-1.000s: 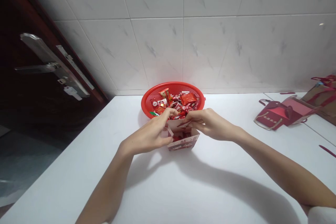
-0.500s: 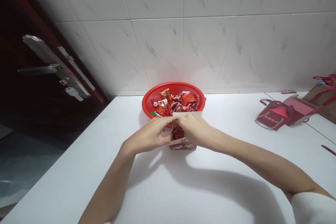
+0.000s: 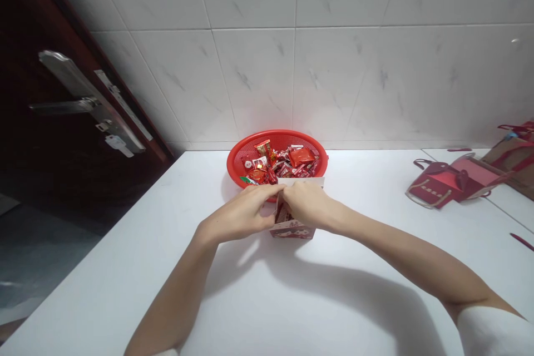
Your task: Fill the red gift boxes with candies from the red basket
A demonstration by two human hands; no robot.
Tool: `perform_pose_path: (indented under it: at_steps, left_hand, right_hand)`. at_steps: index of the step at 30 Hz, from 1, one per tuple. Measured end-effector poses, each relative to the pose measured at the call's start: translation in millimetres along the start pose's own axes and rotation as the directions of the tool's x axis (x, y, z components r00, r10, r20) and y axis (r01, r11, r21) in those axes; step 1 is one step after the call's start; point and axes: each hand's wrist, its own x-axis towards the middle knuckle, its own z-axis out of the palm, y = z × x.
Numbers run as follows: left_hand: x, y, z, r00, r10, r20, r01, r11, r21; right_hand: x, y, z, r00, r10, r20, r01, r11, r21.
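Note:
A small red-and-white patterned paper box (image 3: 292, 232) stands open on the white table, with its pale flaps raised. My left hand (image 3: 244, 212) steadies it from the left, thumb and fingers closed at its left wall. Over the opening is my right hand (image 3: 306, 200), curled with fingertips reaching down inside, so what they hold is hidden. Directly behind the box sits a red plastic colander (image 3: 236, 162) of wrapped candies (image 3: 301, 157), mostly in red wrappers. The box partly covers the colander's front rim.
Dark red paper gift bags (image 3: 434, 184) with handles lie to the right, near a brown bag (image 3: 515, 162) at the edge. A thin red strip (image 3: 521, 241) is at far right. A tiled wall (image 3: 250, 83) backs the table; a dark door (image 3: 45, 139) is left.
My right hand has shifted slightly within the box opening. The red thing seen below it inside the box is now less visible, and a striped surface shows there. The view has shifted slightly.

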Motion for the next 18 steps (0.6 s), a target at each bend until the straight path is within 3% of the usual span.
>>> perform_pose_path:
  at_steps: [5, 11, 18]
  left_hand:
    - [0.7, -0.4, 1.5, 1.0, 0.008, -0.028, -0.009, 1.0, -0.015]
    - [-0.6, -0.4, 2.4, 1.0, 0.011, -0.023, -0.011, 1.0, 0.0]
    - [0.9, 0.8, 3.1, 1.0, -0.008, -0.02, 0.008, 1.0, 0.011]
  right_hand:
    - [1.6, -3.9, -7.9, 0.997, 0.071, -0.005, -0.071, 0.997, -0.03]
    - [-4.3, 11.8, -10.1, 0.993, -0.122, 0.008, 0.12, 0.984, 0.129]
    - [1.6, 0.1, -7.1, 0.995, 0.102, -0.02, -0.1, 0.993, 0.06]
